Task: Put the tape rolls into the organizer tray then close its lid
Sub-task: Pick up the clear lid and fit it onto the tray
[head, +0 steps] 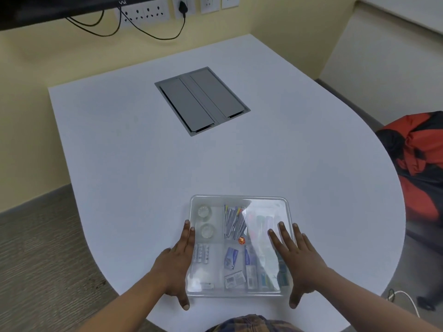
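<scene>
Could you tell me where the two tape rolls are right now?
The tape rolls sit inside the organizer tray, in its far-left compartment under the clear lid, just beyond the left hand fingertips.

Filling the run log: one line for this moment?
lid: on organizer tray | tape rolls: inside | left hand: tray's left edge | right hand: flat on lid

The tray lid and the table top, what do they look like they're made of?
Lid: looks like clear, glossy plastic; the contents show through it and glare streaks across its right side. Table: seems a smooth, matte white laminate or similar, with an even tone and no sharp reflections; the core can't be told.
</scene>
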